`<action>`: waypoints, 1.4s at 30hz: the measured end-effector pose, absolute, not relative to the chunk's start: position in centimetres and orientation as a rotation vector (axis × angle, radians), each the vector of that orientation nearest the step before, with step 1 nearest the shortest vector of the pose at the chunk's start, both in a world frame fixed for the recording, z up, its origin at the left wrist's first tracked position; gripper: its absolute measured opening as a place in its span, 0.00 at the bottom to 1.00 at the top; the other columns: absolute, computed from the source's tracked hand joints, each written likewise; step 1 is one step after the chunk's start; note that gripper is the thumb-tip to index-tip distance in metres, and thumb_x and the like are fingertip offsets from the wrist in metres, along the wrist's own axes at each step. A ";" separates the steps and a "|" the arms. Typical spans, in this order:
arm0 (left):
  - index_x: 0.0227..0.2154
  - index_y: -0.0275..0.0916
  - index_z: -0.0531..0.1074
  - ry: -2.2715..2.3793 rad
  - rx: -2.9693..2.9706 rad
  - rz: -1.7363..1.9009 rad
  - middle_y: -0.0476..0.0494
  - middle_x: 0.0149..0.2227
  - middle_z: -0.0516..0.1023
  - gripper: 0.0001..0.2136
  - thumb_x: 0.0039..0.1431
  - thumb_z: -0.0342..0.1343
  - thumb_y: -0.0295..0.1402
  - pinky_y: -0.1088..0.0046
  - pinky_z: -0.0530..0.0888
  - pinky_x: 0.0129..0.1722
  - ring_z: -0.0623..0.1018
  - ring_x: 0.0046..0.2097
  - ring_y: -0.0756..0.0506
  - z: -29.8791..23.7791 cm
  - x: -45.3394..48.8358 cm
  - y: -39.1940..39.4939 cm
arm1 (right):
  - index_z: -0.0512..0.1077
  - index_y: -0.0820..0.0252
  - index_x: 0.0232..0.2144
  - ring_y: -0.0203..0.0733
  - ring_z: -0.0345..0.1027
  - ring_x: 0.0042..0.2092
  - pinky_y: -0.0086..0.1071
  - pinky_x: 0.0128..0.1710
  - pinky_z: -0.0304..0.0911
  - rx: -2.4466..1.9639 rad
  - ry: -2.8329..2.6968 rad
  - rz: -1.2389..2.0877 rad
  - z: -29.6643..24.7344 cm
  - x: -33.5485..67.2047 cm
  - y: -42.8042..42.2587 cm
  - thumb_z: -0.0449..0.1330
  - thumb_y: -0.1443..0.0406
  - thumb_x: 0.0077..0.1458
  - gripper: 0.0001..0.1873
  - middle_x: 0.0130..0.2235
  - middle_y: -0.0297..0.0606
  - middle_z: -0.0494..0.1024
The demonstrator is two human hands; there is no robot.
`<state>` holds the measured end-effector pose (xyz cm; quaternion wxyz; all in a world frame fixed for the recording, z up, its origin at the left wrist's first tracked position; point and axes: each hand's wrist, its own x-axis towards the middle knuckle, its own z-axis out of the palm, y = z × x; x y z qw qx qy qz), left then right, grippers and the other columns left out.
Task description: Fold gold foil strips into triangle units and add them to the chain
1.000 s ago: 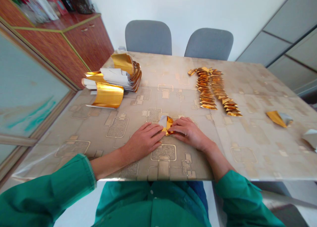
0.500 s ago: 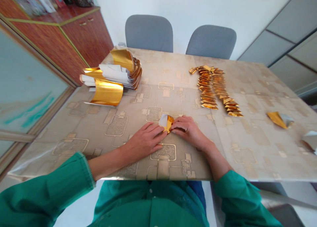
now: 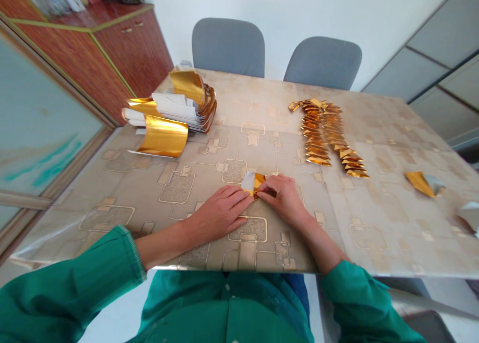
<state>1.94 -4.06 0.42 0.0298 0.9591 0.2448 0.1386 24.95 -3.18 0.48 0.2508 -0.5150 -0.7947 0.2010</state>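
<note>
A small, partly folded piece of gold foil paper [image 3: 248, 181] lies on the table near its front edge, with white backing at its left and gold at its right. My left hand [image 3: 228, 208] presses its lower left part with closed fingertips, palm down on the cloth. Across from it, my right hand [image 3: 281, 193] pinches the right side between thumb and fingers. Parts of the paper's lower edge are hidden under the fingertips.
Stacked gold foil sheets [image 3: 179, 106] sit at the back left, with a curled gold sheet [image 3: 164, 137] in front. Two rows of folded gold pieces [image 3: 316, 136] stand at the back right. A loose foil piece [image 3: 419, 183] lies far right. Chairs [image 3: 228, 47] stand behind the patterned table [image 3: 262, 103].
My right fingers have shifted slightly over the paper's right side, and the gold flap there looks flatter. My left hand stays almost in place. The whole view has moved a little.
</note>
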 end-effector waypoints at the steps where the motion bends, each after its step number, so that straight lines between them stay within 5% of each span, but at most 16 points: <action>1: 0.59 0.35 0.64 0.765 2.957 0.415 0.36 0.52 0.72 0.22 0.64 0.56 0.36 0.56 0.68 0.58 0.70 0.54 0.37 0.4 2.0 -4.1 | 0.73 0.56 0.28 0.40 0.67 0.36 0.36 0.41 0.53 -1.419 -2.161 0.525 0.4 24.8 -3.2 0.63 0.65 0.59 0.07 0.31 0.33 0.78; 17: 0.57 0.34 0.66 0.796 3.004 0.364 0.35 0.52 0.71 0.20 0.65 0.54 0.36 0.55 0.65 0.59 0.68 0.55 0.37 0.2 2.4 -4.4 | 0.72 0.55 0.27 0.42 0.65 0.39 0.37 0.41 0.48 -1.560 -2.156 0.336 0.7 24.0 -3.9 0.64 0.64 0.58 0.07 0.32 0.33 0.76; 34: 0.56 0.35 0.68 0.806 2.984 0.365 0.36 0.53 0.70 0.19 0.63 0.56 0.35 0.55 0.69 0.57 0.68 0.55 0.36 0.6 2.3 -4.4 | 0.70 0.55 0.40 0.44 0.64 0.38 0.36 0.37 0.53 -1.754 -1.867 0.486 0.1 25.6 -3.2 0.67 0.61 0.48 0.16 0.36 0.35 0.73; 42: 0.56 0.37 0.69 0.712 2.995 0.395 0.37 0.53 0.71 0.19 0.64 0.57 0.38 0.55 0.71 0.56 0.70 0.55 0.36 0.5 1.7 -3.5 | 0.75 0.54 0.36 0.42 0.65 0.37 0.38 0.41 0.55 -1.486 -2.058 0.538 0.6 26.8 -2.9 0.64 0.67 0.54 0.05 0.33 0.34 0.74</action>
